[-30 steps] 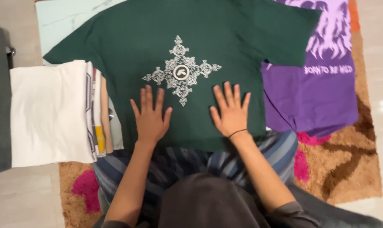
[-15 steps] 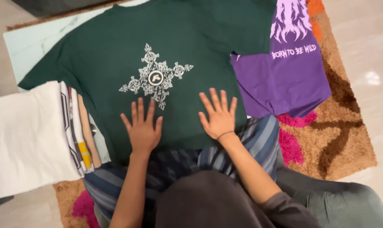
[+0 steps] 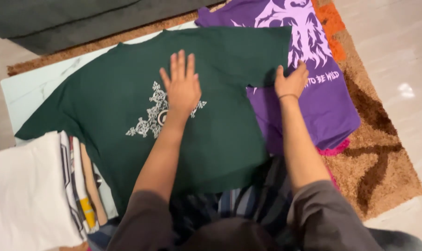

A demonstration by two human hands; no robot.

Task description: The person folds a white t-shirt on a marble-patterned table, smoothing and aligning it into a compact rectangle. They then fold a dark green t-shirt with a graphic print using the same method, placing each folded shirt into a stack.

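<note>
A dark green T-shirt (image 3: 113,97) with a pale star-shaped print lies spread flat, front up, on a pale marble-look board (image 3: 25,88). My left hand (image 3: 182,83) rests flat with fingers spread on the shirt's chest, covering part of the print. My right hand (image 3: 292,80) grips the hem of the shirt's right sleeve, where it overlaps a purple T-shirt (image 3: 322,107) with a lilac graphic.
A stack of folded shirts (image 3: 29,195), white on top, sits at the lower left. A brown, pink and orange shaggy rug (image 3: 383,158) lies under everything on a pale tiled floor. Grey upholstery (image 3: 66,18) runs along the top left. My striped trousers show at the bottom.
Both hands left the shirt's lower half. The left slid up onto the print, the right reached out and took the right sleeve's edge. The camera view tilted and shifted.
</note>
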